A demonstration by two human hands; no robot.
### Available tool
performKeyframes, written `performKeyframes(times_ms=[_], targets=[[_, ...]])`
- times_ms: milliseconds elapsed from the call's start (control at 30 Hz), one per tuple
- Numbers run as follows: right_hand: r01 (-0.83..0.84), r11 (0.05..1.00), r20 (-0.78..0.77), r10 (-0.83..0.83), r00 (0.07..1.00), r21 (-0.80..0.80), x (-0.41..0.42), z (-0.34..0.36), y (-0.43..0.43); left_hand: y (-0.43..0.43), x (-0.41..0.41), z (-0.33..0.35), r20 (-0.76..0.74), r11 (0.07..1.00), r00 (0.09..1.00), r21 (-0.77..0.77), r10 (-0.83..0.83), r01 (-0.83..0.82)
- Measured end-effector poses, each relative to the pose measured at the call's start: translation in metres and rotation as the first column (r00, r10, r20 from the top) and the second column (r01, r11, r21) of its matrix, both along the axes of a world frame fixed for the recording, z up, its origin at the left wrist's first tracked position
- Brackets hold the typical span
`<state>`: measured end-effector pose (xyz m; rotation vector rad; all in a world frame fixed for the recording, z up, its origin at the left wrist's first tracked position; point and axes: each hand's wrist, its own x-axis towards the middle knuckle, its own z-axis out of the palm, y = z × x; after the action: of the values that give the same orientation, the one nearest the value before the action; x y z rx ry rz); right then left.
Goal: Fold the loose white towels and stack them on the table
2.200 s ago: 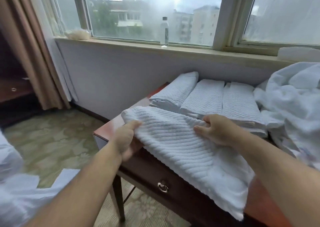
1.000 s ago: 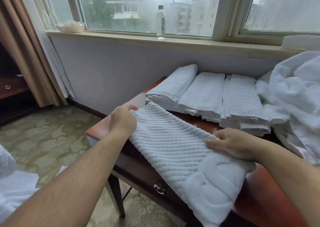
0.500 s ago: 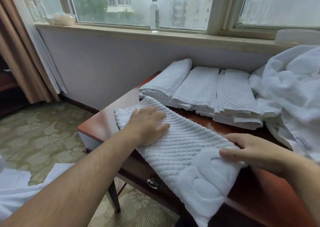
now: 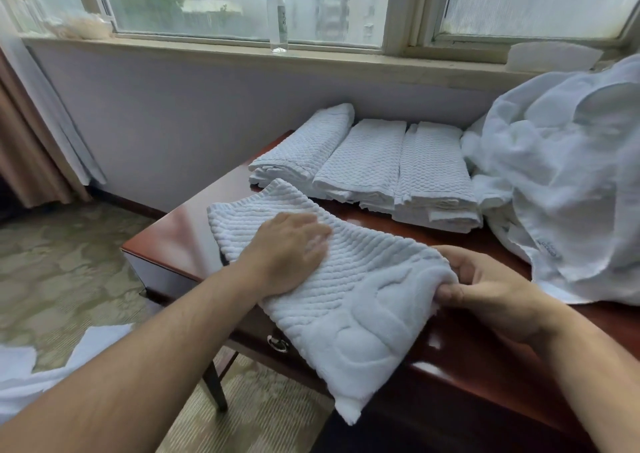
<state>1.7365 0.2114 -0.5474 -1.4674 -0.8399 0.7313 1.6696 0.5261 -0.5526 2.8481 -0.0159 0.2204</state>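
Note:
A ribbed white towel (image 4: 360,290), folded lengthwise, lies across the front of the red-brown wooden table (image 4: 180,231), its near end hanging over the drawer front. My left hand (image 4: 287,251) presses flat on its far half with straight fingers. My right hand (image 4: 481,286) pinches the towel's right edge between thumb and curled fingers. Behind it, three folded white towels (image 4: 374,165) lie side by side near the wall.
A heap of loose white linen (image 4: 561,182) fills the table's right end. A clear water bottle (image 4: 277,12) stands on the windowsill. White cloth (image 4: 41,366) lies on the patterned carpet at lower left. A curtain (image 4: 31,141) hangs at the left.
My left hand let go of the towel's far corner and now presses flat on it. My right hand slid along the right edge and now pinches it.

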Motion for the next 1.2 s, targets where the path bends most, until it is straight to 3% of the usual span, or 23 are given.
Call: performKeyframes(times_ms=[133,267,433,533,567,633,700,733,800,867,900,967,1100,1200], targets=[[0.069,0.997,0.040,-0.070,0.997,0.030,-0.009,-0.001,0.000,-0.037,-0.038,0.003,-0.011,0.959,0.968,-0.140,-0.249,0.246],[0.235,0.972,0.169,-0.232,0.958,0.000,-0.016,0.003,-0.004,-0.047,-0.045,-0.001,-0.095,0.972,0.967,0.002,-0.235,0.237],[0.360,0.931,-0.066,-0.356,0.932,0.063,-0.015,-0.011,-0.019,-0.057,-0.037,-0.005,-0.128,0.976,0.973,0.078,-0.193,0.204],[0.504,0.863,-0.141,-0.494,0.858,0.046,-0.018,-0.014,-0.014,-0.067,-0.035,-0.009,-0.121,0.979,0.979,0.103,-0.166,0.178],[0.578,0.816,-0.090,-0.575,0.813,0.009,-0.020,-0.013,-0.010,-0.072,-0.034,-0.009,-0.120,0.981,0.982,0.107,-0.148,0.161],[0.748,0.652,0.208,-0.720,0.662,-0.125,-0.025,-0.007,-0.008,-0.083,-0.032,-0.011,-0.119,0.986,0.988,0.122,-0.099,0.113],[0.855,0.459,0.500,-0.697,0.514,-0.241,-0.035,0.004,-0.017,-0.090,-0.031,-0.011,-0.128,0.988,0.990,0.136,-0.056,0.073],[0.859,0.412,0.558,-0.654,0.512,-0.305,-0.043,0.010,-0.022,-0.092,-0.030,-0.011,-0.141,0.989,0.989,0.137,-0.044,0.063],[0.751,0.449,0.514,-0.549,0.660,-0.484,-0.063,0.017,-0.029,-0.095,-0.029,-0.009,-0.162,0.989,0.986,0.136,-0.032,0.054],[0.524,0.571,0.304,-0.439,0.845,-0.632,-0.087,0.016,-0.027,-0.099,-0.028,-0.008,-0.162,0.989,0.986,0.142,-0.021,0.044],[0.429,0.627,0.207,-0.396,0.894,-0.650,-0.096,0.015,-0.024,-0.100,-0.028,-0.007,-0.158,0.988,0.987,0.146,-0.016,0.039],[0.343,0.704,0.093,-0.369,0.925,-0.622,-0.107,0.012,-0.017,-0.103,-0.027,-0.008,-0.142,0.988,0.990,0.151,-0.003,0.024],[0.338,0.776,-0.021,-0.411,0.911,-0.532,-0.105,0.010,-0.003,-0.104,-0.027,-0.007,-0.155,0.989,0.988,0.148,0.023,0.000],[0.424,0.767,0.070,-0.448,0.891,-0.482,-0.100,0.007,0.008,-0.105,-0.025,-0.005,-0.202,0.990,0.979,0.144,0.040,-0.011]])
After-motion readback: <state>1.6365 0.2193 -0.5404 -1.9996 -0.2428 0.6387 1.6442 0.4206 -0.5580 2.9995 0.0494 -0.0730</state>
